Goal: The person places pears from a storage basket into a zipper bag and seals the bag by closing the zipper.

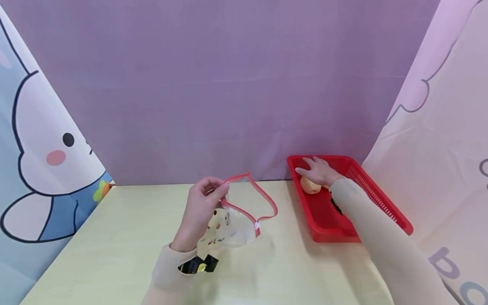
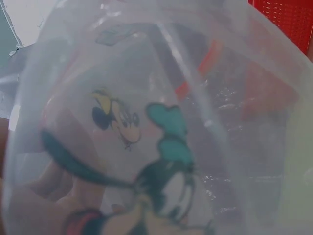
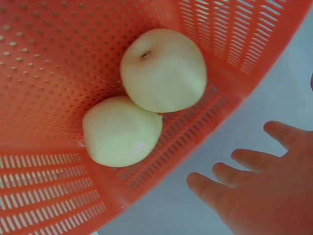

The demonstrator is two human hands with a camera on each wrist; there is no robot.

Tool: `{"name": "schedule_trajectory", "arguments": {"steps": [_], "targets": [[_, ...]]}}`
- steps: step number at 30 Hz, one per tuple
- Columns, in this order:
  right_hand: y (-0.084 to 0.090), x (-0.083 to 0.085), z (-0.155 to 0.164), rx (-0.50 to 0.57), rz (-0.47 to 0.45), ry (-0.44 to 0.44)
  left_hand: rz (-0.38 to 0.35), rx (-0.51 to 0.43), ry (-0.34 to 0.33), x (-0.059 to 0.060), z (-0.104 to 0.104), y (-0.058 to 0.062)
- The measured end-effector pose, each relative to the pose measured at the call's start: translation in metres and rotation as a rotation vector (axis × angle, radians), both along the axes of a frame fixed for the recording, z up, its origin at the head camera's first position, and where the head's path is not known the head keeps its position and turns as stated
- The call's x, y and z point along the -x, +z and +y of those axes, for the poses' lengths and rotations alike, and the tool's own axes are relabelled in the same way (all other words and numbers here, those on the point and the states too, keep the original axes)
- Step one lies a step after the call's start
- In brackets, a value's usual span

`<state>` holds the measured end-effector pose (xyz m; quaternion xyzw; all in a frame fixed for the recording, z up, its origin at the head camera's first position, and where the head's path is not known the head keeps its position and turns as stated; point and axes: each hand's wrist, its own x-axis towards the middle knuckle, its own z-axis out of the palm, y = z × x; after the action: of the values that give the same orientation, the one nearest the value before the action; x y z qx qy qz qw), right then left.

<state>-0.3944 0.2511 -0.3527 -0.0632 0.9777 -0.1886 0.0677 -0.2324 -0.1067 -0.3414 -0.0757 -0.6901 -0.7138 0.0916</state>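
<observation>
Over the basket (image 1: 381, 199), right hand (image 1: 320, 170) spreads flat.

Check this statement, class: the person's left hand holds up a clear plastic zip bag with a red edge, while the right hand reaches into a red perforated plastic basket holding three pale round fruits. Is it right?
Not quite. The red perforated plastic basket holds two pale round fruits, not three, as the right wrist view shows. The rest stands: the left hand holds up the clear plastic zip bag with a red edge, and the right hand reaches into the basket.

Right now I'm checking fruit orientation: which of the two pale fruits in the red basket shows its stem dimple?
The upper fruit shows a dark stem dimple; the lower fruit touching it looks smooth.
</observation>
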Motion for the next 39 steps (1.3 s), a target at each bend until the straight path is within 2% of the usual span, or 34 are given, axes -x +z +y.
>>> {"name": "schedule_trajectory", "arguments": {"steps": [7,12,18,23,28,36,39], "targets": [[-0.014,0.01,0.008,-0.035,-0.034,0.05,0.007,-0.001,-0.002,0.0,-0.001,0.0],[-0.024,0.016,0.013,-0.003,-0.089,0.073,0.016,0.009,-0.01,0.0,0.001,0.001],[-0.032,0.015,0.014,-0.031,-0.114,0.109,0.015,0.021,-0.008,-0.001,0.002,0.002],[-0.032,0.015,0.015,-0.098,-0.081,0.105,0.023,0.025,-0.008,-0.002,0.001,0.005],[-0.03,0.015,0.016,-0.082,-0.104,0.072,0.025,0.022,-0.014,-0.001,0.001,0.006],[-0.026,0.015,0.017,-0.135,-0.081,0.122,0.03,0.019,-0.015,-0.001,0.001,0.006],[-0.024,0.013,0.017,-0.128,-0.102,0.114,0.032,0.02,-0.015,-0.001,0.0,0.006]]}}
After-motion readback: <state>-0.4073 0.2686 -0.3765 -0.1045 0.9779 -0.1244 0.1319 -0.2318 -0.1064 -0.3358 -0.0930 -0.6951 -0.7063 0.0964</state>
